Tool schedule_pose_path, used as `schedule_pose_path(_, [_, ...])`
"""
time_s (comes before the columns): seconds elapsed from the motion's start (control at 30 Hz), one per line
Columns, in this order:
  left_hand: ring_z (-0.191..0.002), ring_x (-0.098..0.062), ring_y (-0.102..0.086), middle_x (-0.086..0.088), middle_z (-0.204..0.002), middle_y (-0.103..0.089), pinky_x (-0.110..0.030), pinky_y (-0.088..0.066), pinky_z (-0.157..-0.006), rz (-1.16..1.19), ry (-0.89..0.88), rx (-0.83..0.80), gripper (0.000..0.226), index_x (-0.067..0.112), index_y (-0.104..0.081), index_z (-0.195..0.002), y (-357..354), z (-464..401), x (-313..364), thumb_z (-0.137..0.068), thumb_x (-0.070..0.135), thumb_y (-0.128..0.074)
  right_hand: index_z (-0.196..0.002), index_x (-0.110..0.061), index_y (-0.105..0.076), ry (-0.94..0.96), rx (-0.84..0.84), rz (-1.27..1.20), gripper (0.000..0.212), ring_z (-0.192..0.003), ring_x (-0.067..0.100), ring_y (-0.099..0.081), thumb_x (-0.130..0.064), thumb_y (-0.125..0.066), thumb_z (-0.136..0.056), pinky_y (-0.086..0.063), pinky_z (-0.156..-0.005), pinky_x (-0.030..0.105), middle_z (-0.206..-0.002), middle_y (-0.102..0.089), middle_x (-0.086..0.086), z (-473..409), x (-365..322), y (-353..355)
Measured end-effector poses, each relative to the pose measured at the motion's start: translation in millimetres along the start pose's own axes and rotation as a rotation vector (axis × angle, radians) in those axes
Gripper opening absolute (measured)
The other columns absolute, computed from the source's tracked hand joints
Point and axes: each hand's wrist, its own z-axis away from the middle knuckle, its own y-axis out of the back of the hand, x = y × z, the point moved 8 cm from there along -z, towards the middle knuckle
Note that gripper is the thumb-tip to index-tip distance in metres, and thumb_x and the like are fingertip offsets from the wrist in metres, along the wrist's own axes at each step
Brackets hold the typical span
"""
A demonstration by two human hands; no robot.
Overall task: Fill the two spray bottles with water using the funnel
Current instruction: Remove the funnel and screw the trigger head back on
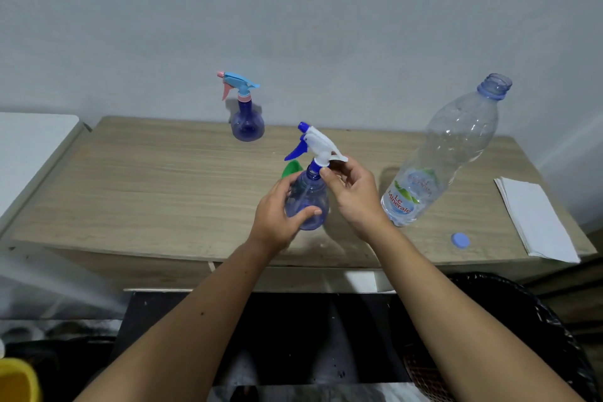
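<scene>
My left hand (277,212) grips the round body of a clear blue spray bottle (308,196) with a white and blue trigger head (315,145), near the middle of the wooden table (163,186). My right hand (352,192) pinches the blue collar under that head. A green funnel (291,169) peeks out behind the bottle, mostly hidden. A second spray bottle (247,122) with a light blue and pink head stands at the back of the table. A large clear water bottle (447,153) stands uncapped on the right, with little water visible.
A blue bottle cap (460,240) lies near the table's front edge. Folded white paper (535,219) lies at the right end. A white surface (29,147) adjoins the table on the left. A black basket (528,320) stands below right, and a yellow object (16,378) sits at the bottom left.
</scene>
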Motion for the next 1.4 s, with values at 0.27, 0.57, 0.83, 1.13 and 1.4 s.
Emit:
schedule_pose_path(0.27, [-0.126,-0.016,-0.067,0.003,-0.137,-0.069,-0.045,-0.055,-0.106,0.007,-0.002,0.004,0.077,0.015,-0.057,-0.146,-0.3,1.9,0.3,-0.081,0.041,-0.087,-0.117,-0.021,-0.069,0.080,-0.093,0.164,0.025,-0.096,0.001,-0.074,-0.004,-0.071,-0.099,-0.055,-0.087,0.019,-0.103,-0.077,-0.010,-3.9,-4.1,-3.0])
schedule_pose_path(0.57, [-0.120,-0.015,-0.069,0.005,-0.131,-0.071,-0.049,-0.057,-0.102,-0.018,-0.014,-0.019,0.069,0.019,-0.060,-0.141,0.3,-1.6,-4.3,-0.082,0.031,-0.092,-0.121,-0.022,-0.069,0.197,-0.272,0.410,0.028,-0.103,0.008,-0.073,-0.008,-0.072,-0.098,-0.052,-0.095,0.020,-0.107,-0.077,-0.006,-17.4,-21.2,0.1])
schedule_pose_path(0.83, [-0.123,-0.016,-0.068,0.005,-0.135,-0.068,-0.049,-0.057,-0.104,0.009,-0.019,-0.024,0.073,0.017,-0.059,-0.145,0.4,-0.4,-3.9,-0.082,0.035,-0.091,-0.112,-0.030,-0.071,0.148,-0.343,0.495,0.027,-0.089,0.005,-0.066,-0.008,-0.075,-0.096,-0.052,-0.091,0.021,-0.098,-0.075,-0.008,-28.2,-23.9,1.3])
schedule_pose_path(1.13, [-0.123,-0.018,-0.068,0.004,-0.133,-0.070,-0.051,-0.056,-0.105,0.036,-0.016,-0.026,0.071,0.018,-0.059,-0.144,-1.0,-0.3,-5.3,-0.082,0.035,-0.089,-0.139,-0.026,-0.063,0.309,-0.405,0.591,0.060,-0.112,0.007,-0.070,-0.007,-0.079,-0.084,-0.055,-0.099,0.025,-0.123,-0.074,-0.010,-25.9,-59.8,-18.3])
schedule_pose_path(1.4, [-0.121,-0.020,-0.069,0.005,-0.131,-0.071,-0.052,-0.055,-0.104,0.033,-0.014,-0.016,0.072,0.020,-0.060,-0.144,-1.1,-0.6,-9.2,-0.081,0.038,-0.090,-0.124,-0.019,-0.055,0.372,-0.350,0.661,0.039,-0.092,0.012,-0.065,-0.014,-0.076,-0.092,-0.052,-0.081,0.032,-0.105,-0.069,-0.008,-20.8,-45.5,-16.9])
